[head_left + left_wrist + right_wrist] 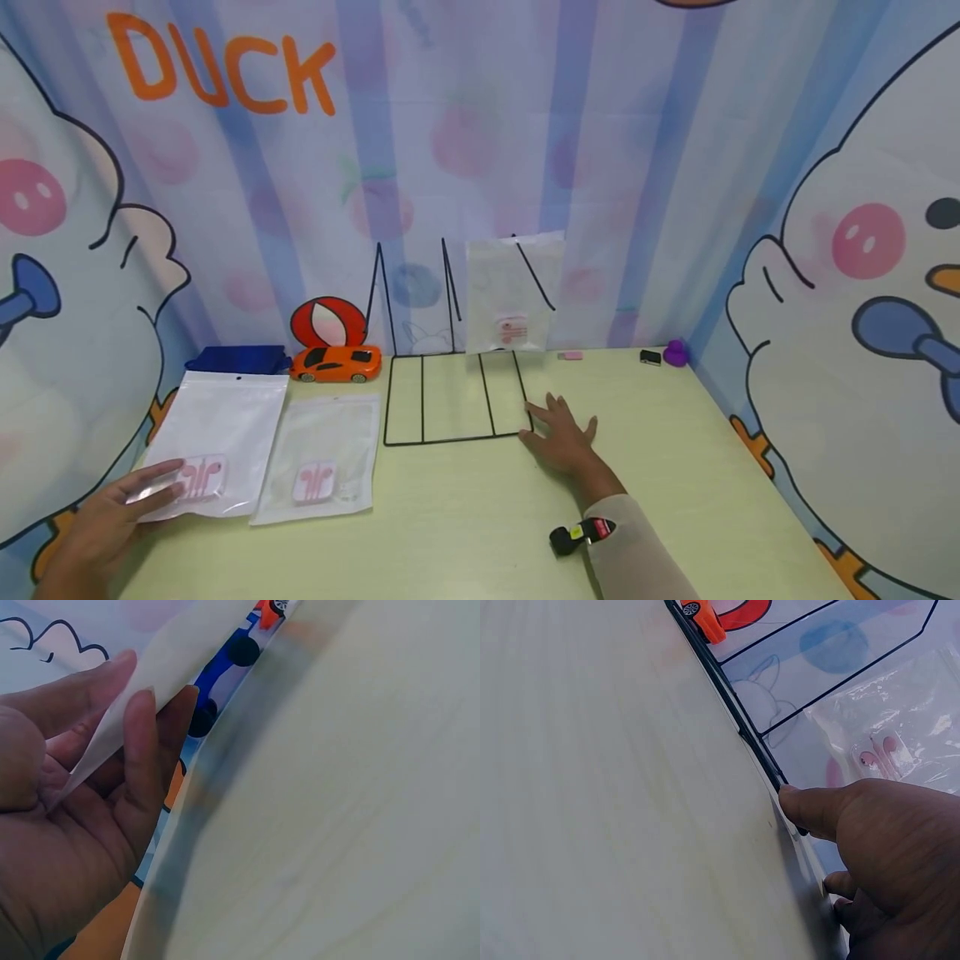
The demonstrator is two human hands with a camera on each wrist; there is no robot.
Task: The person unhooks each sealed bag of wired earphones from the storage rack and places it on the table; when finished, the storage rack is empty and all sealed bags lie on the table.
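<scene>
At the lower left of the head view, my left hand [101, 521] pinches the bottom edge of a white zip pouch [232, 417] with pink earphones showing in its case. The left wrist view shows that pouch [169, 656] edge-on between thumb and fingers. A second earphone pouch [341, 429] lies flat beside it. My right hand [562, 437] has its fingers spread at the front right corner of a black wire display rack [423, 400]. Its thumb [814, 808] touches the rack's rod in the right wrist view. Another earphone pouch [513, 283] hangs from the rack's right prong.
An orange toy car [337, 364] and a blue item [238, 359] sit along the back left of the table [465, 517]. Toward the back right are a small pink object [571, 356], a small black object [650, 357] and a purple one [676, 353]. Printed curtains surround the table.
</scene>
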